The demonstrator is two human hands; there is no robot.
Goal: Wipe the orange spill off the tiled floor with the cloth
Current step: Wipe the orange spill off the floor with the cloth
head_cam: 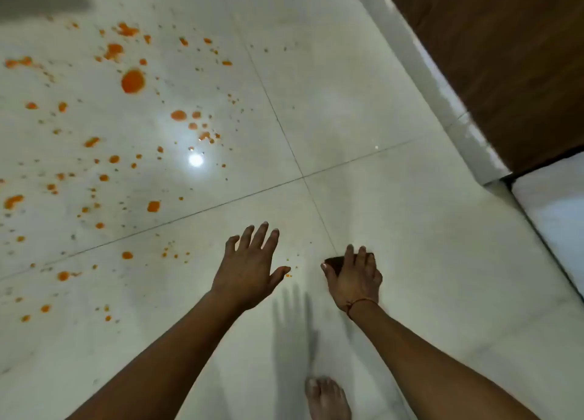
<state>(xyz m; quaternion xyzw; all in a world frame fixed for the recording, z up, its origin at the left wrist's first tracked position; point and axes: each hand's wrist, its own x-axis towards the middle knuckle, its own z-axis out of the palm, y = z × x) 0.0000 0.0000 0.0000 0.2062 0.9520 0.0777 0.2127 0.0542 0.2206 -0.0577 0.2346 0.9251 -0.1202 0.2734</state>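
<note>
Though mostly hidden under the gripping right hand, the cloth looks soft and light, best held bunched. It sits near right on the floor; the spill spreads far left. Left hand hovers, fingers spread wide.

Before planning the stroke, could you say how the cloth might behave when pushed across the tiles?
The cloth bunches small under the right hand, so it is probably soft and floppy. The tiled floor looks glossy, so it likely slides easily. The wet-looking orange spill may smear.
</note>
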